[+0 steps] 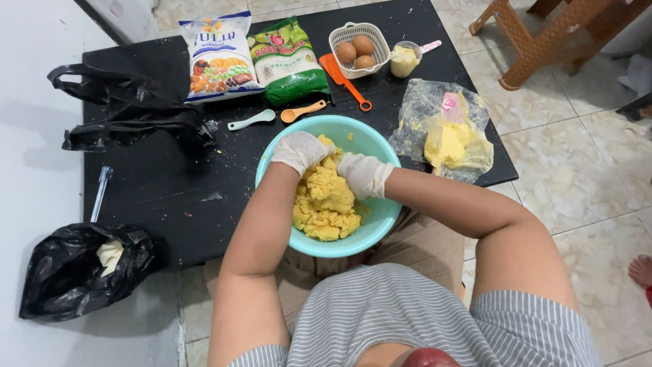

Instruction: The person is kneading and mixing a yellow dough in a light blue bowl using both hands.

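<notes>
A turquoise bowl [370, 139] sits at the near edge of a low black table [170, 190], holding a crumbly yellow dough [326, 204]. Both my hands wear thin white gloves and press into the far side of the dough. My left hand [299, 151] rests on the dough's upper left part, its fingers curled down. Just to its right, my right hand [363, 175] pushes into the dough, nearly touching the other hand. Whether either hand has dough clutched in it is hidden by the gloves.
A clear plastic bag with yellow butter [448, 139] lies right of the bowl. Behind are two flour bags [221, 58], a white basket of eggs [358, 47], a small cup [405, 60], an orange spatula [343, 78], two measuring spoons [302, 111] and black bags [129, 112].
</notes>
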